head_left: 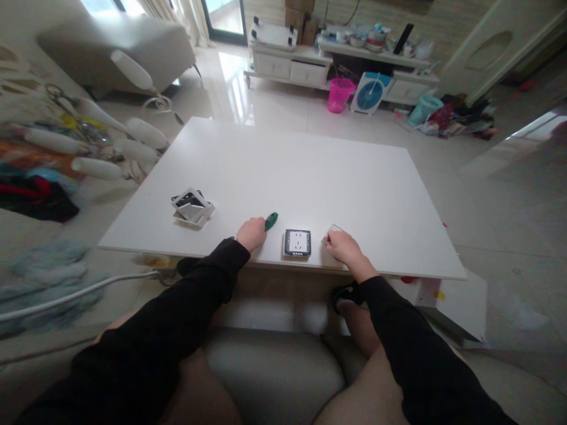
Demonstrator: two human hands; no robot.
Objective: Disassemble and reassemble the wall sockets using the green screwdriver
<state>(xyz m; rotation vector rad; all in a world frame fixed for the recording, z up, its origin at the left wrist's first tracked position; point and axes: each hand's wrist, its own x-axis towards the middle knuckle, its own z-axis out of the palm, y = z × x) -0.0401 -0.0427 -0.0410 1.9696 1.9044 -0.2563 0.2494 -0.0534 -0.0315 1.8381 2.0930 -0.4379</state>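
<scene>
My left hand [251, 234] is closed at the near end of a green tool handle [271, 221] on the white table; the tool's other end is hidden, so its kind does not show. To the right lies a wall socket [298, 242], face up, with a white centre and a dark surround. My right hand [342, 245] is closed, fingers pinching a small pale, see-through piece [335, 227] that looks like a plastic bag. Its lower part is covered by the fingers. Farther left, white and black socket frames [193, 206] lie stacked loosely.
The white table [283, 159] reaches away from me, its near edge just under my wrists. A lamp with several white shades [133, 150] stands by its left side. Beyond are a pink basket [340, 95], a blue-and-white fan [370, 93] and a low cabinet [283, 66].
</scene>
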